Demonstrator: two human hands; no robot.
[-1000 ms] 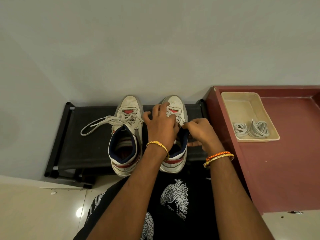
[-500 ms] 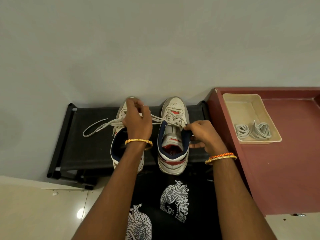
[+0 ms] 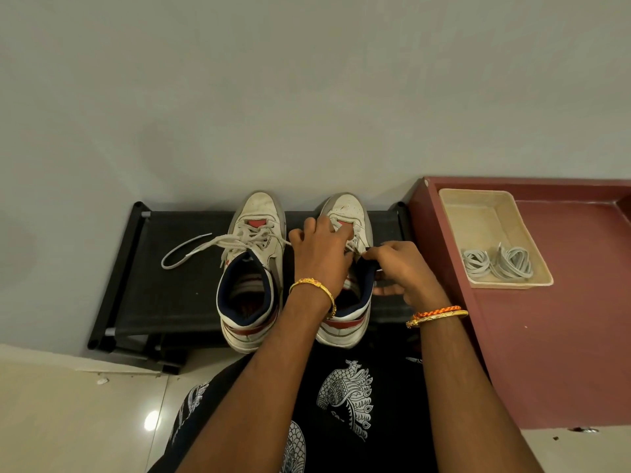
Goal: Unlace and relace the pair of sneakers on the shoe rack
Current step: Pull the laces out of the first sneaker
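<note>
Left hand (image 3: 319, 257) curls over the right sneaker (image 3: 345, 268) laces; right hand (image 3: 399, 268) pinches its collar. Best to hold the shoe steady, pulling lace gently.

We see soft, rather dim indoor light with a warm cast, the wall (image 3: 307, 97) shading darker toward the corners. A small bright glare spot sits on the glossy floor tile (image 3: 150, 421). Wide-angle bending curves the edges, and focus stays fairly sharp throughout.
</note>
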